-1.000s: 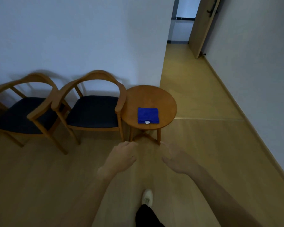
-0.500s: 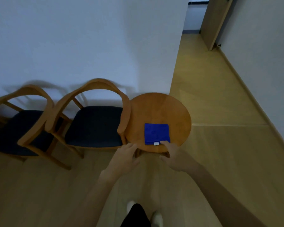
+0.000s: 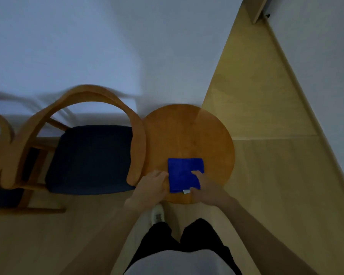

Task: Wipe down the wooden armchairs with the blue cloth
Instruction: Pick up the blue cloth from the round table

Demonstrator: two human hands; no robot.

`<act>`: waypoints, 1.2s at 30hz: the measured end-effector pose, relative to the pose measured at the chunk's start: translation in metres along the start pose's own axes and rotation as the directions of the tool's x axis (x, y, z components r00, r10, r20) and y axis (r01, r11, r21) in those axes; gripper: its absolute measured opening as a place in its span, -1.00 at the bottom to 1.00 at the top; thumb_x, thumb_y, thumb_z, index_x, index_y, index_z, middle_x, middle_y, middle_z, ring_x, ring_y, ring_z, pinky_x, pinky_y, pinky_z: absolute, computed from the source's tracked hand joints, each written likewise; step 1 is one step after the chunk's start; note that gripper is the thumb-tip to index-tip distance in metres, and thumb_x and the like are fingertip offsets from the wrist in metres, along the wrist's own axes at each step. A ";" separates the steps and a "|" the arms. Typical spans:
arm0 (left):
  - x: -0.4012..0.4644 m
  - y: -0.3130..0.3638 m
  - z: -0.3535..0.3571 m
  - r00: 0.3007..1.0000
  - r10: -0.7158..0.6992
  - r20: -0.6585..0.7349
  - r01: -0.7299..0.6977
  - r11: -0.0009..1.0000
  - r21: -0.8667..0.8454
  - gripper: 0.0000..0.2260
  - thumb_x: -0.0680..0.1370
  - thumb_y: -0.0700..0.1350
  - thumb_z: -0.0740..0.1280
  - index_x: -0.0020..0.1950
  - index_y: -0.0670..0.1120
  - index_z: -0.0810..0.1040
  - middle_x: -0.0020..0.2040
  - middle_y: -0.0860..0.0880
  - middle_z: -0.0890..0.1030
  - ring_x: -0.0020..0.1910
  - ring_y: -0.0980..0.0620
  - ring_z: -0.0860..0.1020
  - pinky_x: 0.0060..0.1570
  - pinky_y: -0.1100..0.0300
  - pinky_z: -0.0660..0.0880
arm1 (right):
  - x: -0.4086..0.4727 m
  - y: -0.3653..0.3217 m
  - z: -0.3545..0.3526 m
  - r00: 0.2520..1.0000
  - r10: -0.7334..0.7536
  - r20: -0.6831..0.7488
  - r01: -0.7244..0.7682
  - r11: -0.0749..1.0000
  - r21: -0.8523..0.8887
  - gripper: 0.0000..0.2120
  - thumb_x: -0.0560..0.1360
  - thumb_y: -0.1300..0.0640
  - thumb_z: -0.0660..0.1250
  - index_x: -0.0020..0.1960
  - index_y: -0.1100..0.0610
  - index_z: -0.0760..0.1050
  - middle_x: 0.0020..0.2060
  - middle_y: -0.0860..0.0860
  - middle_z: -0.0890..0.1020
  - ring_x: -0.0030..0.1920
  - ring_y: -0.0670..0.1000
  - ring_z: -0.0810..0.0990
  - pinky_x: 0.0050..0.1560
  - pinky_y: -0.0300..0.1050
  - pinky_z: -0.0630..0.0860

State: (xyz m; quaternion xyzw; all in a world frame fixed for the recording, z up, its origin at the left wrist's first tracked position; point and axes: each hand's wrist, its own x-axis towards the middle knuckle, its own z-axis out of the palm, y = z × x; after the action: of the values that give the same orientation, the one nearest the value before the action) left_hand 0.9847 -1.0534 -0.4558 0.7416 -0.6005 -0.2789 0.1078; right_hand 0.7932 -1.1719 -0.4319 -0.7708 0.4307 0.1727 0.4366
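Now both hands reach the folded blue cloth point(image 3: 185, 174) lying flat on the round wooden desk point(image 3: 189, 133): right hand point(image 3: 205, 187) fingers spread on its near right corner, left hand point(image 3: 151, 187) loosely curled, touching its left edge, beside the wooden armchair point(image 3: 83, 139)

We saw a round wooden side table point(image 3: 189, 128) standing on a pale wood floor point(image 3: 266, 175), close against a plain white wall point(image 3: 87, 46). A corridor point(image 3: 246, 80) ran off past the wall's corner, with a door's lower edge point(image 3: 257, 8) at its far end. Below were black trousers point(image 3: 187, 237) and one white shoe point(image 3: 157, 213).
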 end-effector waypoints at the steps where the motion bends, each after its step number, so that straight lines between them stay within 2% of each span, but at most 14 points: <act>1: 0.012 -0.003 0.003 0.999 0.000 0.036 -0.002 0.998 0.058 -0.67 0.57 0.01 0.27 0.31 -0.05 0.42 0.16 -0.03 0.48 0.09 0.00 0.48 -0.06 0.21 0.33 | 0.014 0.004 -0.004 1.000 0.025 0.000 -0.025 1.000 0.011 -0.38 0.60 0.01 0.26 0.57 0.08 0.08 0.49 0.09 0.27 0.43 0.09 0.32 0.40 0.05 0.33; 5: 0.059 -0.019 0.024 0.984 -0.034 0.177 0.005 0.988 0.156 -0.68 0.59 0.05 0.19 0.29 -0.06 0.36 0.14 -0.04 0.46 0.07 -0.03 0.48 -0.04 0.14 0.36 | 0.079 0.023 -0.019 0.996 0.082 0.028 -0.083 0.995 0.048 -0.37 0.60 -0.02 0.25 0.57 0.05 0.06 0.47 0.10 0.29 0.38 0.11 0.36 0.33 0.01 0.39; 10: 0.118 -0.048 0.061 0.914 -0.258 0.312 0.237 0.966 0.103 -0.70 0.57 0.04 0.22 0.21 -0.12 0.36 0.15 -0.09 0.44 0.12 -0.09 0.46 0.03 0.13 0.38 | 0.153 0.063 -0.023 0.986 0.139 0.092 -0.140 0.990 0.010 -0.38 0.61 0.02 0.24 0.57 0.09 0.05 0.46 0.13 0.26 0.33 0.13 0.40 0.26 -0.02 0.41; 14: 0.161 -0.055 0.083 0.879 -0.365 0.307 0.354 0.930 0.095 -0.59 0.56 0.00 0.25 0.35 -0.14 0.33 0.28 -0.13 0.42 0.23 -0.15 0.44 0.19 0.02 0.42 | 0.189 0.089 -0.028 0.983 0.136 0.120 -0.137 0.991 0.003 -0.38 0.61 0.07 0.23 0.57 0.15 0.06 0.43 0.12 0.31 0.36 0.10 0.35 0.36 0.00 0.35; 17: 0.189 -0.063 0.105 0.896 -0.336 0.291 0.321 0.942 0.099 -0.60 0.52 -0.07 0.24 0.34 -0.11 0.30 0.26 -0.09 0.44 0.11 -0.04 0.43 0.13 0.08 0.43 | 0.210 0.110 -0.023 0.981 0.144 0.132 -0.137 0.989 -0.058 -0.39 0.61 0.07 0.23 0.58 0.13 0.06 0.44 0.09 0.31 0.37 0.07 0.34 0.36 -0.08 0.33; 18: 0.196 -0.068 0.113 0.896 -0.339 0.285 0.321 0.941 0.109 -0.54 0.52 -0.08 0.26 0.40 -0.11 0.25 0.29 -0.10 0.41 0.13 -0.02 0.42 0.13 0.10 0.44 | 0.217 0.117 -0.019 0.980 0.132 0.148 -0.117 0.988 -0.105 -0.38 0.61 0.06 0.23 0.58 0.12 0.06 0.45 0.08 0.29 0.38 0.08 0.34 0.35 -0.08 0.33; 21: 0.211 -0.077 0.132 0.886 -0.324 0.332 0.269 0.942 0.203 -0.29 0.54 -0.07 0.28 0.57 -0.12 -0.04 0.52 -0.11 0.15 0.42 -0.09 0.24 0.30 0.06 0.35 | 0.235 0.133 -0.012 0.980 0.059 0.192 -0.008 0.966 -0.259 -0.40 0.60 0.07 0.23 0.56 0.10 0.08 0.50 0.08 0.21 0.39 0.09 0.33 0.35 -0.01 0.36; 23: 0.220 -0.078 0.141 0.875 -0.317 0.367 0.237 0.940 0.246 -0.27 0.54 -0.07 0.28 0.58 -0.11 -0.08 0.55 -0.10 0.07 0.49 -0.10 0.14 0.35 0.04 0.30 | 0.245 0.140 -0.013 0.983 0.014 0.185 0.045 0.950 -0.308 -0.41 0.58 0.11 0.25 0.54 0.08 0.10 0.51 0.09 0.18 0.42 0.11 0.28 0.38 0.03 0.33; 26: 0.230 -0.081 0.152 0.886 -0.298 0.356 0.201 0.937 0.285 -0.39 0.52 -0.08 0.30 0.51 -0.13 0.14 0.43 -0.11 0.24 0.36 -0.08 0.28 0.19 0.09 0.40 | 0.256 0.147 -0.015 0.982 0.012 0.189 0.062 0.922 -0.381 -0.36 0.56 0.15 0.29 0.55 0.06 0.07 0.51 0.10 0.16 0.45 0.12 0.22 0.41 0.04 0.28; 29: 0.235 -0.080 0.155 0.914 -0.272 0.300 0.193 0.944 0.269 -0.71 0.51 -0.05 0.34 0.18 -0.09 0.43 0.18 -0.08 0.36 0.16 -0.06 0.37 0.04 0.11 0.38 | 0.263 0.152 -0.017 0.976 -0.001 0.218 0.098 0.896 -0.433 -0.45 0.55 0.13 0.31 0.48 0.08 0.18 0.32 0.12 0.33 0.28 0.10 0.35 0.20 -0.04 0.36; 31: 0.239 -0.077 0.151 0.911 -0.266 0.314 0.202 0.954 0.222 -0.86 0.51 -0.04 0.35 -0.04 -0.07 0.45 0.06 -0.05 0.35 0.08 -0.04 0.39 -0.02 0.12 0.39 | 0.265 0.152 -0.021 0.972 -0.042 0.230 0.141 0.891 -0.432 -0.63 0.56 0.08 0.32 0.33 0.10 0.35 0.18 0.09 0.38 0.15 0.06 0.39 0.02 -0.11 0.35; 32: 0.240 -0.075 0.147 0.907 -0.269 0.325 0.215 0.958 0.192 -0.86 0.51 -0.05 0.35 -0.11 -0.06 0.42 0.03 -0.05 0.35 0.04 -0.03 0.40 -0.06 0.13 0.42 | 0.265 0.152 -0.025 0.972 -0.057 0.229 0.151 0.898 -0.413 -0.71 0.55 0.05 0.34 0.23 0.10 0.41 0.12 0.07 0.39 0.08 0.03 0.39 -0.04 -0.15 0.32; 34: 0.239 -0.069 0.137 0.877 -0.291 0.383 0.262 0.957 0.128 -0.83 0.50 -0.07 0.36 -0.11 -0.07 0.38 -0.03 -0.04 0.39 -0.09 -0.01 0.46 -0.19 0.13 0.46 | 0.261 0.147 -0.034 0.969 -0.082 0.233 0.158 0.931 -0.328 -0.78 0.52 0.02 0.39 0.04 0.11 0.43 0.03 0.02 0.36 -0.06 -0.03 0.38 -0.18 -0.22 0.29; 36: 0.235 -0.064 0.125 0.822 -0.306 0.480 0.296 0.950 0.100 -0.79 0.51 -0.08 0.35 -0.02 -0.09 0.34 -0.11 -0.07 0.47 -0.21 -0.01 0.50 -0.27 0.11 0.47 | 0.255 0.138 -0.044 0.953 -0.120 0.278 0.191 0.951 -0.244 -0.78 0.49 0.11 0.41 -0.06 0.11 0.36 -0.03 -0.01 0.38 -0.16 -0.05 0.39 -0.30 -0.29 0.23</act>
State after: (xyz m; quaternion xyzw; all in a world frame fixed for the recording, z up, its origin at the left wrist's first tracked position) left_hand 0.9987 -1.2386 -0.6566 0.7330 -0.4863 -0.4648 -0.1010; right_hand 0.8215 -1.3730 -0.6439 -0.8253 0.2799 0.2935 0.3930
